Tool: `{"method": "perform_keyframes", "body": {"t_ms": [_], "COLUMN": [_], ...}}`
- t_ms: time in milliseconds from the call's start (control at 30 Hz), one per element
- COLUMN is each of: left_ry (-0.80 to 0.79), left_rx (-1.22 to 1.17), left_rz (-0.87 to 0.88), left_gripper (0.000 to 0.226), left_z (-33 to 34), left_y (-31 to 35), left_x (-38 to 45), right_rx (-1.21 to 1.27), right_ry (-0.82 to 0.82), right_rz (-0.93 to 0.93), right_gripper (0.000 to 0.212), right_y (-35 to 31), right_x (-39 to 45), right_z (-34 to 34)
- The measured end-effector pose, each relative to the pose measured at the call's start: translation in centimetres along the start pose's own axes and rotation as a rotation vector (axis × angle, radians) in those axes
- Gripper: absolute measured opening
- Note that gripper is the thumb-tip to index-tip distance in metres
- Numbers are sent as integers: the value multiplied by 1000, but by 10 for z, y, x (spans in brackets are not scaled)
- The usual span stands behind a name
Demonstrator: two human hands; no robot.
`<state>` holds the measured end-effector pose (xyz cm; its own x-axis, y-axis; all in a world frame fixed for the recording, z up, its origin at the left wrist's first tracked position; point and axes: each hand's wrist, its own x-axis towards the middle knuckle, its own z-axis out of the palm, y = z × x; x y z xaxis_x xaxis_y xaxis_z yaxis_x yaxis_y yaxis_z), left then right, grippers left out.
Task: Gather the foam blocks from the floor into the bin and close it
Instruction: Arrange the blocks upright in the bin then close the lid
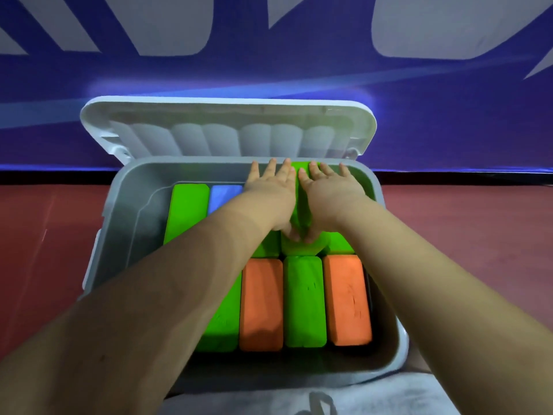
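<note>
A bright green rectangular foam block (300,205) lies on top of the others at the far right of the open grey plastic storage bin (125,211), pinned under both hands. The left hand (270,194) and the right hand (327,191) rest side by side on it, fingers straight and spread toward the bin's far wall, thumbs tucked over the block's near end — flat palms pressing, neither hand curled round it. Beneath and around it the bin is packed: a second green foam block (187,211) and a blue foam block (224,196) stand at the far left, while the near row holds an orange foam block (261,304), a green foam block (304,301) and another orange foam block (347,298), with one more green block (223,322) partly hidden under the left forearm. The bin's white hinged lid (227,127) stands open, tilted back against a blue wall with pale grey shapes (269,70). The bin sits on a dark red floor (463,235) — a strip of pale grey fabric (269,396) shows at the bottom edge.
</note>
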<state>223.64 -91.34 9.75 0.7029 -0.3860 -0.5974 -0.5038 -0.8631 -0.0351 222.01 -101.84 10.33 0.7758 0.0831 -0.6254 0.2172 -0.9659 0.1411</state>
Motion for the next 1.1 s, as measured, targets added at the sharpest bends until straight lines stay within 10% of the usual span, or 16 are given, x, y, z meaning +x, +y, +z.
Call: {"method": "perform_keyframes", "body": {"t_ms": [1100], "left_ry": [-140], "left_rx": [-132], "left_rz": [-59], "left_gripper": [131], "left_z": [69], "left_y": [12], "left_x": [68], "right_rx": [130], "right_ry": [2], "right_rz": [-133], "right_gripper": [125], "right_y": [7], "right_x": [64], "right_z": [73]}}
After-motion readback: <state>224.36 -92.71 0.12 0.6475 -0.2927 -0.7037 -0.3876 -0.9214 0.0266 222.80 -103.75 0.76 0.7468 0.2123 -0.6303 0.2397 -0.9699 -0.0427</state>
